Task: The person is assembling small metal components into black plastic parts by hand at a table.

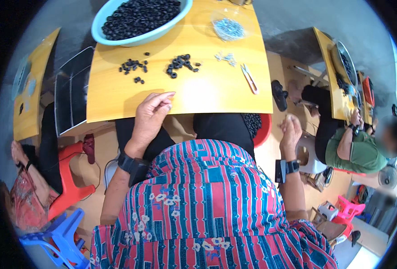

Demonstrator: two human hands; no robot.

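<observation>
My left hand (151,114) is over the table's near edge, thumb and fingers drawn together in a pinch; anything between them is too small to make out. My right hand (291,133) is off the table's right side, its fingers curled in, and what they hold, if anything, is hidden. Beyond my left hand lie a loose group of small black cylindrical pieces (133,66) and a heap of black rings (180,65). Farther right are a few small silvery metal pieces (226,58) and a pair of thread snips (250,79).
A light-blue basin (187,11) full of black pieces stands at the table's far left. Right of it is a clear bowl (214,20) of small metal pieces. A red tub (266,130) with black pieces sits below the table. Co-workers sit at tables on both sides.
</observation>
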